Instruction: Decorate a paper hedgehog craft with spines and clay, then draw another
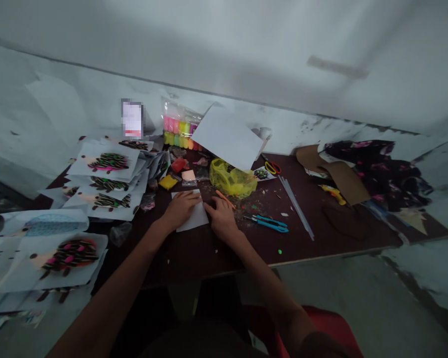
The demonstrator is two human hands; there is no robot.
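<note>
White paper sheet, one: on dark table. Left hand: fingers laid over sheet, gripping nothing. Right hand: 3 o'clock edge, grip unclear; hands apart. Yellow bag: 2 o'clock. Blue-handled tool: 3 o'clock.

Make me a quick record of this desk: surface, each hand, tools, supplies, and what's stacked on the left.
Surface: dark table
Left hand: resting on a small white sheet
Right hand: at the sheet's right edge, beside an orange stick; grip on it unclear
Tools: blue-handled tool; scissors with yellow and red handles
Supplies: yellow plastic bag; clear pack of colored pieces; translucent sticks
Left stack: papers with hedgehog-like pictures
</note>
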